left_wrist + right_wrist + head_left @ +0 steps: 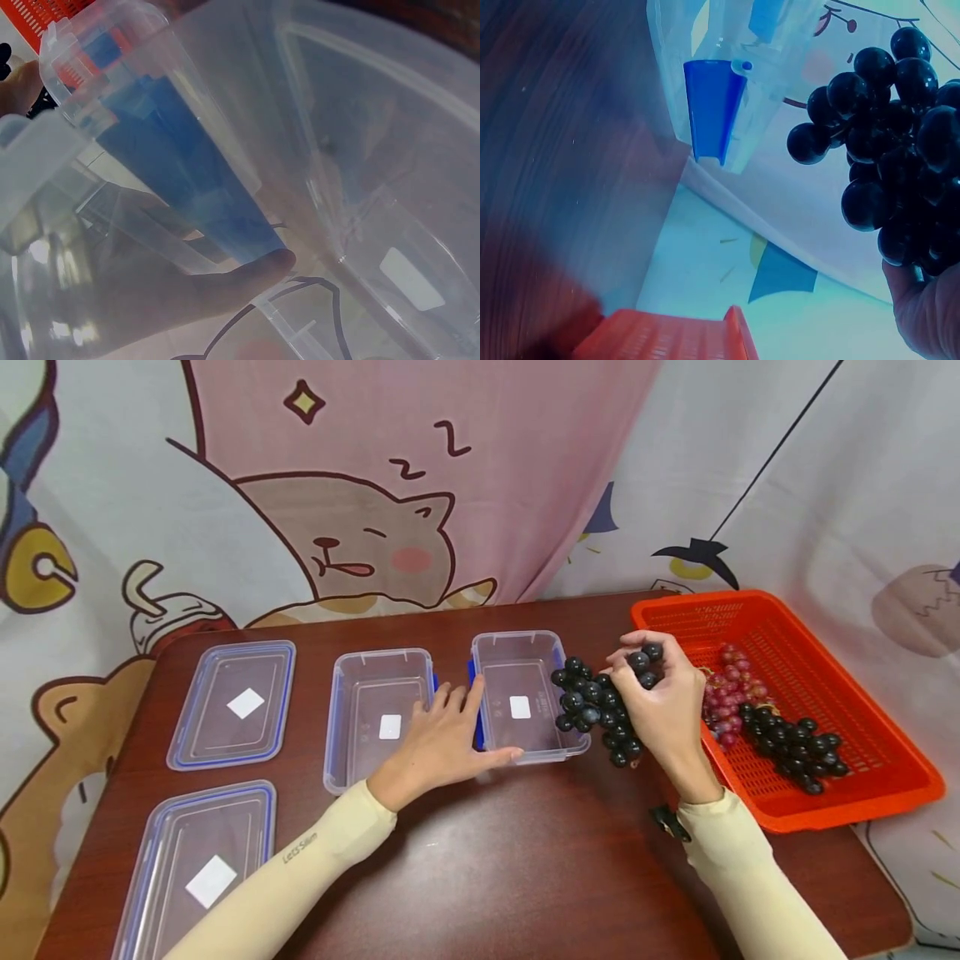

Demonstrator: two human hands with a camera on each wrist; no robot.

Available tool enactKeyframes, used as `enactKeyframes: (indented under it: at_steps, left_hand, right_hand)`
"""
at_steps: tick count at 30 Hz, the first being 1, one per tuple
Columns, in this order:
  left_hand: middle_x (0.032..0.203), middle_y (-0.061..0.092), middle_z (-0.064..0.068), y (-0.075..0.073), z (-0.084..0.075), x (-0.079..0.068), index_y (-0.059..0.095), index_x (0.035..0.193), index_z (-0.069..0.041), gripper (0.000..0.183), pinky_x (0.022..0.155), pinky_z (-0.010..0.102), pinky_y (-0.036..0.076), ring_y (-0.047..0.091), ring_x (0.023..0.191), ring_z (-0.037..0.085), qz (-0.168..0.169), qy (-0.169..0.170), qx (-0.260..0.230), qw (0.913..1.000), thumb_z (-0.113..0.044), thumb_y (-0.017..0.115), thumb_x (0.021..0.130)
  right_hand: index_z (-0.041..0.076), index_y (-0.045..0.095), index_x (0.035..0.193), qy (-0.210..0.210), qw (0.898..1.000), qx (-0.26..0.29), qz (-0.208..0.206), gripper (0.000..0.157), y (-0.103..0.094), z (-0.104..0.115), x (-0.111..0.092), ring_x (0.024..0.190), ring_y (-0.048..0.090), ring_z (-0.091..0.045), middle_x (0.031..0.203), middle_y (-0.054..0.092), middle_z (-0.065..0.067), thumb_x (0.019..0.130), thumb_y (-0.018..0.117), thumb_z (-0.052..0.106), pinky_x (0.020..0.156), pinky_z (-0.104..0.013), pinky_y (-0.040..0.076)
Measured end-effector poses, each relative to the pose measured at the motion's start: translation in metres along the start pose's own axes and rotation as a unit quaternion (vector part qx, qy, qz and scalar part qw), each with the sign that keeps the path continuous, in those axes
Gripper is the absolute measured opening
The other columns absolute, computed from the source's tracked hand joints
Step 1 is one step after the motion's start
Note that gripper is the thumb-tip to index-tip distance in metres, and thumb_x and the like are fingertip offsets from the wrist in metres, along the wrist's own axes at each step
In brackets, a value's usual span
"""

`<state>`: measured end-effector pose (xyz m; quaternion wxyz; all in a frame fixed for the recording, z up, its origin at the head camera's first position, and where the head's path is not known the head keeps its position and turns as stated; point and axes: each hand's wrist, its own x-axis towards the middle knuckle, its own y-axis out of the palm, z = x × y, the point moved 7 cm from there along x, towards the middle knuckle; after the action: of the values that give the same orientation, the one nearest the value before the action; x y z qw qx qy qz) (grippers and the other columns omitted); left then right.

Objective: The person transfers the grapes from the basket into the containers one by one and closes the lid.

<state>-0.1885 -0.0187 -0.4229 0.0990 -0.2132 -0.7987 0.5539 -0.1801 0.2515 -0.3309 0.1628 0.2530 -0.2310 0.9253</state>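
Observation:
My right hand (663, 693) grips a bunch of black grapes (592, 697) over the right side of a clear plastic container (536, 755) with blue side clips. In the right wrist view, the dark grapes (885, 142) hang above my fingers (922, 307). My left hand (442, 739) lies with straight, spread fingers between two containers, its index fingertip at the right container's left rim and its thumb by the front rim. A second clear container (343, 693) stands just left of that hand. Each container shows a white square label.
An orange-red basket (825, 814) at the right holds red grapes (735, 689) and another black bunch (795, 747). Two clear lids, a far one (247, 672) and a near one (217, 827), lie at the left of the brown table (480, 868). A printed curtain (540, 460) hangs behind.

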Motion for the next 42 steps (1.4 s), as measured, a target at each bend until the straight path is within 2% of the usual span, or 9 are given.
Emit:
enactKeyframes:
  at_steps: [9, 17, 22, 26, 31, 38, 42]
  left_hand:
    - [0.169, 0.04, 0.023, 0.0, 0.001, 0.0, 0.016, 0.176, -0.011, 0.128, 0.118, 0.075, 0.028, 0.029, 0.159, 0.046, -0.002, -0.003, 0.007, 1.0, -0.096, 0.052, 0.087]
    - [0.168, 0.041, 0.024, 0.001, 0.0, 0.0, 0.015, 0.177, -0.012, 0.129, 0.118, 0.075, 0.027, 0.03, 0.159, 0.046, -0.001, -0.003, 0.005, 1.0, -0.097, 0.05, 0.087]
    - [0.169, 0.04, 0.024, -0.001, 0.001, 0.0, 0.015, 0.177, -0.012, 0.128, 0.119, 0.075, 0.027, 0.03, 0.159, 0.046, -0.001, -0.006, 0.005, 1.0, -0.096, 0.051, 0.087]
    - [0.169, 0.04, 0.024, -0.001, 0.001, 0.0, 0.016, 0.177, -0.012, 0.128, 0.119, 0.074, 0.026, 0.029, 0.159, 0.046, 0.003, -0.008, 0.006, 0.9999, -0.096, 0.052, 0.087]
    - [0.169, 0.04, 0.025, 0.001, 0.0, 0.0, 0.017, 0.177, -0.012, 0.128, 0.119, 0.074, 0.026, 0.03, 0.159, 0.046, 0.006, -0.007, 0.003, 1.0, -0.096, 0.052, 0.087]
    - [0.17, 0.039, 0.025, 0.0, 0.0, -0.001, 0.017, 0.176, -0.012, 0.127, 0.12, 0.074, 0.025, 0.029, 0.159, 0.046, 0.007, -0.01, -0.001, 0.9999, -0.095, 0.054, 0.087]
    - [0.169, 0.04, 0.025, -0.001, 0.0, -0.001, 0.018, 0.176, -0.01, 0.128, 0.119, 0.075, 0.026, 0.03, 0.158, 0.047, 0.003, -0.006, 0.0, 1.0, -0.095, 0.054, 0.087]
  right_hand:
    - [-0.008, 0.069, 0.119, -0.023, 1.0, 0.015, 0.011, 0.023, 0.02, 0.035, 0.001, 0.081, 0.072, 0.005, 0.096, 0.079, -0.019, 0.097, 0.069, -0.001, 0.075, -0.014, 0.053]
    - [-0.009, 0.069, 0.118, -0.043, 0.999, 0.025, 0.023, 0.022, 0.031, 0.043, 0.002, 0.08, 0.07, 0.006, 0.094, 0.078, -0.022, 0.097, 0.068, -0.003, 0.071, -0.014, 0.051]
    - [-0.009, 0.068, 0.117, -0.058, 0.998, 0.025, 0.027, 0.023, 0.041, 0.031, 0.006, 0.08, 0.067, 0.005, 0.094, 0.078, -0.022, 0.094, 0.069, -0.007, 0.07, -0.014, 0.051]
    - [0.0, 0.072, 0.118, -0.063, 0.998, 0.01, 0.022, 0.025, 0.048, 0.012, 0.008, 0.079, 0.067, 0.0, 0.094, 0.08, -0.009, 0.094, 0.073, -0.001, 0.069, -0.015, 0.052]
    - [0.007, 0.075, 0.116, -0.059, 0.998, -0.006, 0.017, 0.023, 0.053, 0.0, 0.008, 0.076, 0.066, -0.006, 0.093, 0.078, 0.003, 0.093, 0.077, 0.01, 0.067, -0.018, 0.05]
    - [0.005, 0.074, 0.116, -0.059, 0.998, -0.002, 0.027, 0.023, 0.063, -0.003, 0.007, 0.079, 0.07, -0.001, 0.093, 0.078, 0.002, 0.094, 0.076, 0.009, 0.07, -0.017, 0.051]
    - [0.006, 0.072, 0.116, -0.061, 0.998, -0.011, 0.034, 0.023, 0.068, -0.01, 0.007, 0.078, 0.07, -0.007, 0.092, 0.077, 0.004, 0.093, 0.075, 0.013, 0.069, -0.019, 0.05]
